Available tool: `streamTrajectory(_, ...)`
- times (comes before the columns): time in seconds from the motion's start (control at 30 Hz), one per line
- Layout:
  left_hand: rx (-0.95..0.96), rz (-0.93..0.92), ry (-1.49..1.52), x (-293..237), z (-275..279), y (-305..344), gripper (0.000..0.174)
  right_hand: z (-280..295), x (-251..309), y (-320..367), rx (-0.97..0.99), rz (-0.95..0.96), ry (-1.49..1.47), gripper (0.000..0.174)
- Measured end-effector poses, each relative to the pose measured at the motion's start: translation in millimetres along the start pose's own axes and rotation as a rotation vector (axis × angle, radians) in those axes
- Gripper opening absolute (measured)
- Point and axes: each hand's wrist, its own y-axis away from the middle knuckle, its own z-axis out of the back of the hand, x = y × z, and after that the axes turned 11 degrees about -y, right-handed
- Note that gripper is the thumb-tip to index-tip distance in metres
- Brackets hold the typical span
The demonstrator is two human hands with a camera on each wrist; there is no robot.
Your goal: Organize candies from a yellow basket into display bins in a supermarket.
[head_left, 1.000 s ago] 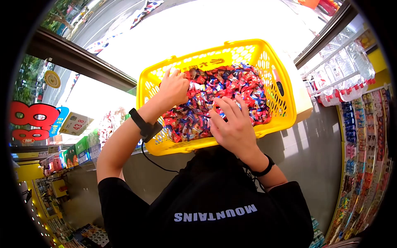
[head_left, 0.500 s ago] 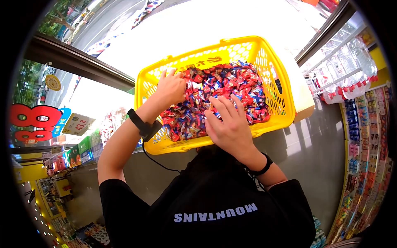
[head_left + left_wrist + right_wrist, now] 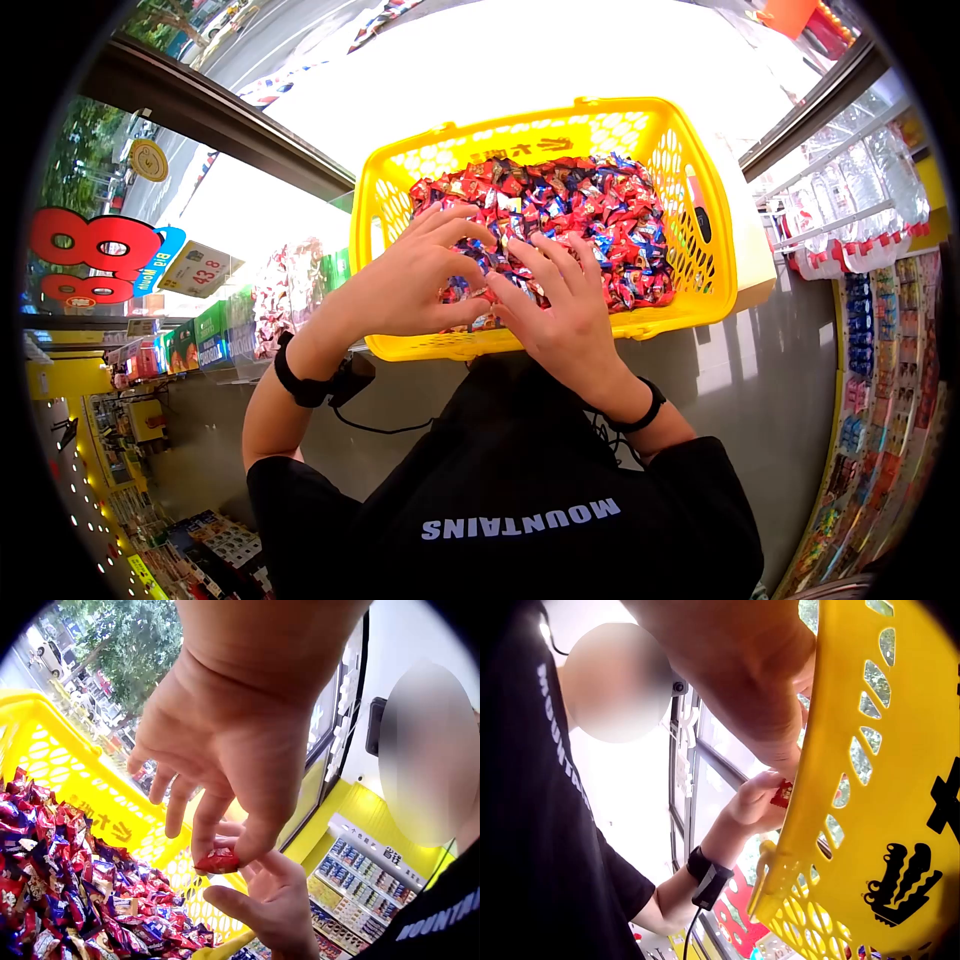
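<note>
Many small red and blue wrapped candies (image 3: 600, 205) fill a yellow basket (image 3: 724, 250). Above the near left part of the pile is the left hand (image 3: 410, 280); in the left wrist view its thumb and index finger pinch one red candy (image 3: 217, 861), other fingers extended. The same candy (image 3: 782, 794) shows beyond the basket rim in the right wrist view. The right hand (image 3: 568, 325) hovers over the near side, fingers spread and slightly bent. In the left wrist view the right hand (image 3: 283, 907) is just behind the pinched candy; whether it touches it cannot be told.
Bright window glass and a dark frame (image 3: 225, 125) lie beyond the basket. Bottled water packs (image 3: 850, 205) and packed shelves (image 3: 885, 390) stand at the right. Red number signs (image 3: 95, 250) and a price card (image 3: 200, 270) are at the left.
The left hand has come from the pile's left end towards the right hand, turning so thumb and index finger face it. The basket sits slightly farther right in the head view.
</note>
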Motion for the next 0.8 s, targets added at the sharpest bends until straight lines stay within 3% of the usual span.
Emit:
streamTrajectory(0.3, -0.042, -0.02, 0.119, 28.3, -3.7, 94.5, 0.016, -50.7, 64.7, -17.5, 0.078, 0.133, -0.065, 0.02)
streamTrajectory(0.57, -0.144, 0.076, 0.208, 110.2, -10.4, 252.4, 0.021, -173.2, 166.9, -53.2, 0.129, 0.217, -0.04, 0.015)
streamTrajectory(0.67, -0.177, 0.124, 0.279, 150.3, -29.1, 301.4, 0.027, -221.2, 182.6, -64.1, 0.191, 0.221, -0.03, 0.019)
streamTrajectory(0.8, -0.211, 0.173, 0.251, 178.7, -46.2, 330.2, 0.022, -263.2, 186.7, -68.2, 0.226, 0.187, 0.001, 0.024)
